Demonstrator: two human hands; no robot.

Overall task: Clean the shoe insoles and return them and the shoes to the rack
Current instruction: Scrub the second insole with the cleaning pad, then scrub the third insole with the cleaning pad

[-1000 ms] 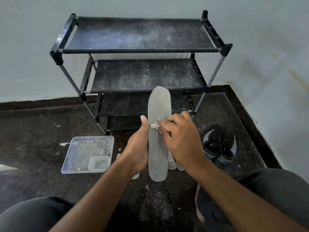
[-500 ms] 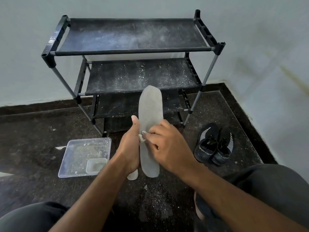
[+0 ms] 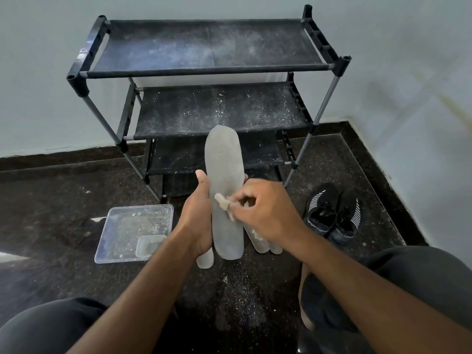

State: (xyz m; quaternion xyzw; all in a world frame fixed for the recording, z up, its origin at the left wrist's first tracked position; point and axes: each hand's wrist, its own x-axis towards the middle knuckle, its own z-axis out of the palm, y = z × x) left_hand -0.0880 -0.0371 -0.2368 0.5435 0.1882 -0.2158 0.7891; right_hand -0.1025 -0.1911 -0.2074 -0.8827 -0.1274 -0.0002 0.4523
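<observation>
Holding dusty residue, clear tray [image 3: 112, 241] lies beside left hand [image 3: 198, 221].

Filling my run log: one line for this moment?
left hand holds insole | right hand wipes with cloth | shoes on floor

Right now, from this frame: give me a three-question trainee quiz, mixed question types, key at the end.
1. True or false: the black shoes sit on the shoe rack.
2. Which hand holds the grey insole upright?
A. left hand
B. right hand
3. Fill in: the clear plastic tray lies on the floor to the person's ____.

Key:
1. False; they stand on the floor right of the rack.
2. A; the right-hand fingers pinch a small cloth scrap against the insole.
3. Left.
</observation>
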